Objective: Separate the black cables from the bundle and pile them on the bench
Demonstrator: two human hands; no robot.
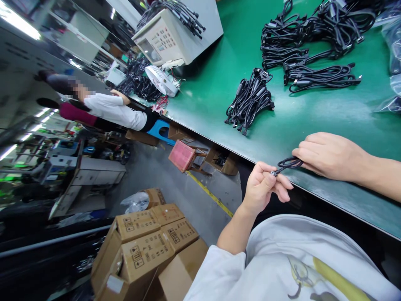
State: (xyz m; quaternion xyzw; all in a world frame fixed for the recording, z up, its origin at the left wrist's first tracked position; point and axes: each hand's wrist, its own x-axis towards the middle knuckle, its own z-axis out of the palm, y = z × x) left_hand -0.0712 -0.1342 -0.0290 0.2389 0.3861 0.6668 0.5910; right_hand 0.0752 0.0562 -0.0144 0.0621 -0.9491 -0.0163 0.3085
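My left hand (261,188) pinches the small plug end of a black cable (288,163) between thumb and fingertips, its other fingers loosely curled. The looped rest of that cable runs into my right hand (328,154), whose fingers are closed around it just over the table's near edge. Beyond my hands, a pile of folded black cables (250,100) lies on the green table (300,121). Farther back are a few separate folded cables (326,77) and a larger heap of cables (328,29).
A beige instrument (169,37) with cables on top stands on the table beside a small white fan (158,79). Clear plastic bags (394,54) lie at the right. Left are a red stool (182,155), cardboard boxes (144,242) and a person in white (112,110).
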